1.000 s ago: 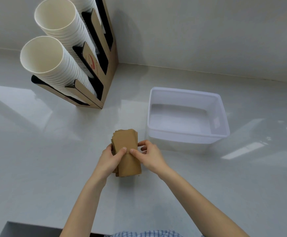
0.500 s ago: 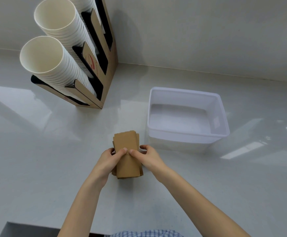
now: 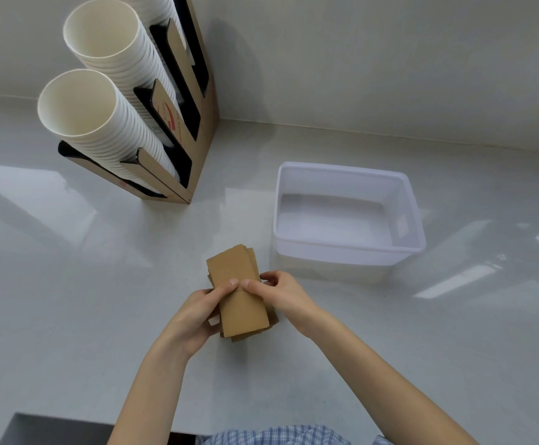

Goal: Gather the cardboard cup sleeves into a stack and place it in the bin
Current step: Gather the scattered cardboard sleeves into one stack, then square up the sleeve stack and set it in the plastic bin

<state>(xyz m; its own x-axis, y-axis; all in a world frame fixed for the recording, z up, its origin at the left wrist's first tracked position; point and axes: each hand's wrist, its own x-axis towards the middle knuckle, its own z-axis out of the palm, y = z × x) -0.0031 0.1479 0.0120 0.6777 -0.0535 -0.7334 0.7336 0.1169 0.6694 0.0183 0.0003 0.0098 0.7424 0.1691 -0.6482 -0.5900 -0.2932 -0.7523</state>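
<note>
A stack of brown cardboard cup sleeves is held flat just above the white counter, its edges slightly fanned. My left hand grips the stack's left side, thumb on top. From the right, my right hand clasps the other side, its thumb meeting the left thumb on the top sleeve. The white plastic bin stands to the right and a little beyond the stack; nothing lies inside it.
A cardboard cup dispenser holding stacks of white paper cups stands at the back left against the wall. The counter's front edge runs near my body, with a dark gap at the lower left.
The stack has been squared up a little between my hands and shifted slightly; both hands keep their grip in nearly the same place.
</note>
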